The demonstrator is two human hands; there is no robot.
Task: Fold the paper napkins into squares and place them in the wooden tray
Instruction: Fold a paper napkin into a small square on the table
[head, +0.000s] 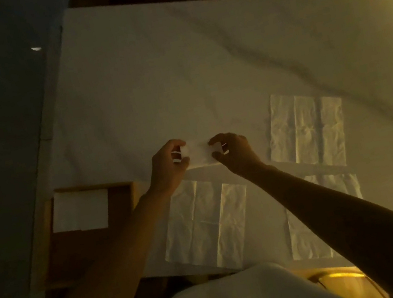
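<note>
A small folded white napkin (198, 152) is held between both hands just above the white tablecloth. My left hand (167, 166) pinches its left end and my right hand (233, 153) pinches its right end. A wooden tray (125, 200) sits at the left, near the table's front edge, with a folded white napkin (80, 210) lying in it. Three unfolded creased napkins lie flat: one (206, 226) under my left forearm, one (307, 129) at the right, one (308, 237) partly hidden by my right forearm.
The white tablecloth (177, 73) is wrinkled, with a long crease running to the right. Dark floor lies left of the table. A wooden chair part (344, 280) shows at the bottom right. The light is dim.
</note>
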